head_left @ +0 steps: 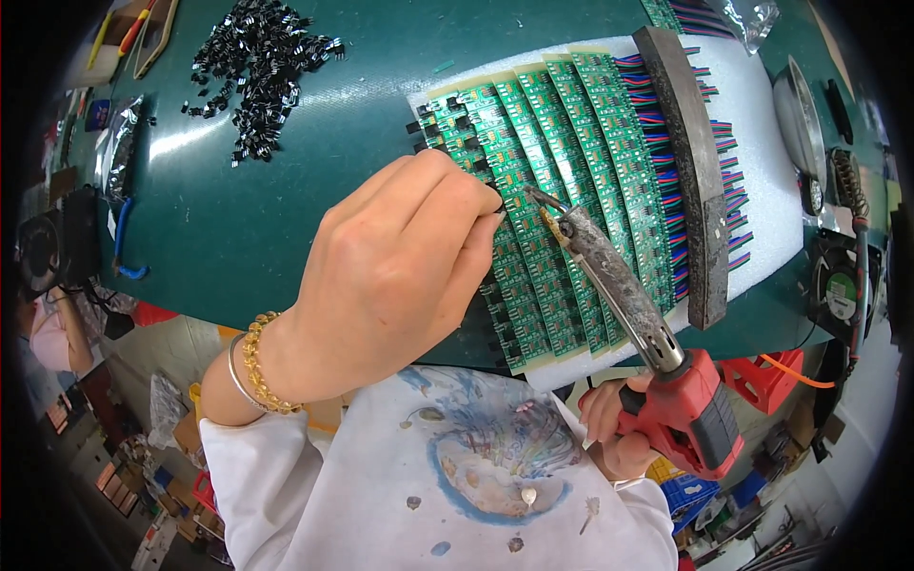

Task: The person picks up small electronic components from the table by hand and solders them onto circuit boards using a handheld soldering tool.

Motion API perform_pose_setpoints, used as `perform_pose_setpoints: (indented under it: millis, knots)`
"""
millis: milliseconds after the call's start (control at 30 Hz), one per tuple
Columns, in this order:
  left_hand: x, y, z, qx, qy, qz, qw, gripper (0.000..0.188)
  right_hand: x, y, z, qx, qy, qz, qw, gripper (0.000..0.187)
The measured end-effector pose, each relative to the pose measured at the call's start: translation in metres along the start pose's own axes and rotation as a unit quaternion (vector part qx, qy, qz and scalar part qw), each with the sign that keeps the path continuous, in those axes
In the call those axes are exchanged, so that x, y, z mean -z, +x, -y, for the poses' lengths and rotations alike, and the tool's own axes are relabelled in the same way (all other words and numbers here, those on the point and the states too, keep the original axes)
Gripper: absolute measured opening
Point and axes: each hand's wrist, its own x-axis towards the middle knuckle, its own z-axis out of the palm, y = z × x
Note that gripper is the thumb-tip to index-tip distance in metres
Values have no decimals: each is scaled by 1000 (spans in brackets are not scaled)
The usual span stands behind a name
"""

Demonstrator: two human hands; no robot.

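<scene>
your left hand pinches at the board edge while your right hand holds the soldering gun

head view, looking down: the green circuit boards (562, 105) lie in overlapping, curved strips from the centre to the upper right of the frame, on a white foam sheet (766, 162). a dark metal bar (687, 171) lies across their coloured wires (735, 200), and black parts (464, 123) line the strips' left edge. a loose pile of black connectors (257, 81) sits at the upper left, on the green table (171, 228).

to work well here, i would judge, you want the small part square and flat in its place before heat comes. bring the tip to the joint, not the plastic, keep the touch short, and hold the part steady until the solder sets. your fingertips are just beside the hot end, so mind the gap.

your left hand (386, 252), at the centre, is curled, with thumb and forefinger pressed together at the leftmost strip. they pinch what looks like a small black connector (500, 206), mostly covered by your fingers. your right hand (619, 428), at the lower right of centre, is closed around the red handle of the soldering gun (619, 285); the gun hides part of the hand. its barrel slants up and left, ending just right of your left fingertips. whether the tip touches a board, you cannot tell from this view.
</scene>
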Motion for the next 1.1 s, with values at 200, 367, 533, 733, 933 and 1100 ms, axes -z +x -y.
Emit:
perform_pose_setpoints:
  millis: [200, 367, 533, 733, 933, 1100]
  knots:
    - [-1, 1, -1, -3, -2, -2, 1000, 15, -25, -6, -33, 116, 36, -196, 973, 63]
    - [-3, -1, -1, -3, -5, -9, 1000, 14, -47, 26, 2, 172, 179, -274, 929, 78]
    - [-3, 1, -1, -6, -6, -22, 1000, 13, -50, 26, 10, 138, 197, -308, 921, 78]
    - [8, -11, -1, 11, 17, -60, 998, 10, -51, 29, 9, 158, 193, -311, 917, 77]
    - [53, -41, 31, 137, 138, -172, 966, 8, -50, 39, 15, 187, 167, -318, 914, 73]
    - [62, -45, 61, 145, 147, -187, 960, 10, -50, 36, 19, 137, 185, -306, 924, 85]
